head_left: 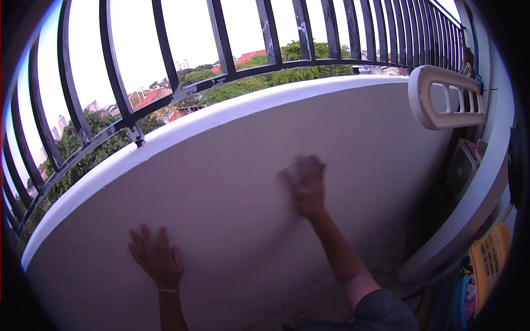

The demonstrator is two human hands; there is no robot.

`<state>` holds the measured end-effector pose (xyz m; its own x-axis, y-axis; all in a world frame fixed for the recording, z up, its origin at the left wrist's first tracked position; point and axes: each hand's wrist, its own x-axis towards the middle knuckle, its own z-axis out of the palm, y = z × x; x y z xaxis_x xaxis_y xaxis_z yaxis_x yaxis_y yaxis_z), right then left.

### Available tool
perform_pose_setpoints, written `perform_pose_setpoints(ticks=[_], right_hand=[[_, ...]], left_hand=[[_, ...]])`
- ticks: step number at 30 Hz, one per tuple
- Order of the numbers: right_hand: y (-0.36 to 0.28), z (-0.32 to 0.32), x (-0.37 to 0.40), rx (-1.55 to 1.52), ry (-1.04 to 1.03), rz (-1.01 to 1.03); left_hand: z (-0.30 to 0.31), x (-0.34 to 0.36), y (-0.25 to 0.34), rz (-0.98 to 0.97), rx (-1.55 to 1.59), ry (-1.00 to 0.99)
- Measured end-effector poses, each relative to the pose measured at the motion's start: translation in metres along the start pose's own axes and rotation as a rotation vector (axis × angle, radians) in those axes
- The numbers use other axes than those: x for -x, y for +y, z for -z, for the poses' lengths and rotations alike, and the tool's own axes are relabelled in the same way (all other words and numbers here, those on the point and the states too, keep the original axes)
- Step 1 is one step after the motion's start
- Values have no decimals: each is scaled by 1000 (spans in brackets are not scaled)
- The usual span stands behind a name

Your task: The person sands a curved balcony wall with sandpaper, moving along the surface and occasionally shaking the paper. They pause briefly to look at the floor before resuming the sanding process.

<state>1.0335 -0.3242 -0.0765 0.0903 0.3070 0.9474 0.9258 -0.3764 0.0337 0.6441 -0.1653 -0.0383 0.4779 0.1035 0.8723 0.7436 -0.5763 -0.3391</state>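
Spread against the plain low wall point(221, 182), my left hand point(157, 256) touches its surface with the fingers apart and a thin bracelet at the wrist. Higher up and to the right is my right hand point(306, 185), blurred by motion in front of the same wall. Its fingers look bent, and whether it holds anything is too smeared to tell. The wall's white top edge point(221, 110) curves above both hands.
Dark metal railing bars point(221, 36) rise above the wall, with trees and rooftops beyond. At the right are a beige plastic panel with slots point(425, 105), a yellow basket point(491, 259) and a blue container point(464, 298).
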Motion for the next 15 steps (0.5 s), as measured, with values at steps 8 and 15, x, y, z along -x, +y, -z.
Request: perform_pose_setpoints(ticks=[8,15], right_hand=[[9,36,-117,-110,340,-434],[-43,19,-50,-87,26,22]], left_hand=[[0,-13,26,16,-13,48],[-3,-9,28,6,-9,14]])
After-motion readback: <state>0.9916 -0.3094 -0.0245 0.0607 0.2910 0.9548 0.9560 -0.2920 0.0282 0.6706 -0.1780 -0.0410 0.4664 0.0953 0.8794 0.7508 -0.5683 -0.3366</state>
